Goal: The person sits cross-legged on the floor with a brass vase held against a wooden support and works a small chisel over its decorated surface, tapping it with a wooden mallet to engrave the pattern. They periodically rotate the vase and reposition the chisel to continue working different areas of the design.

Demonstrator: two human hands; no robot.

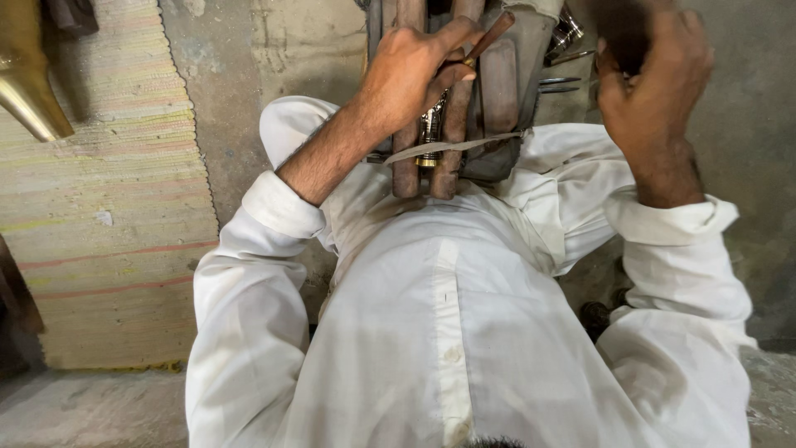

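Observation:
My left hand (410, 70) grips a thin brown tool (489, 40) and presses its tip down toward a small engraved brass piece (430, 126). The brass piece is clamped between upright wooden bars (454, 124) held by a pale strap (452, 148) in front of my chest. My right hand (655, 75) is raised at the upper right, fingers closed around a dark wooden block-like object (622, 29), partly cut off by the frame edge. My white shirt (439, 315) fills the lower half.
A striped woven mat (108, 191) covers the floor at left. A brass vessel's spout (29, 99) juts in at the upper left. Metal tools (562, 50) lie behind the wooden bars. Bare grey concrete floor (750, 141) lies to the right.

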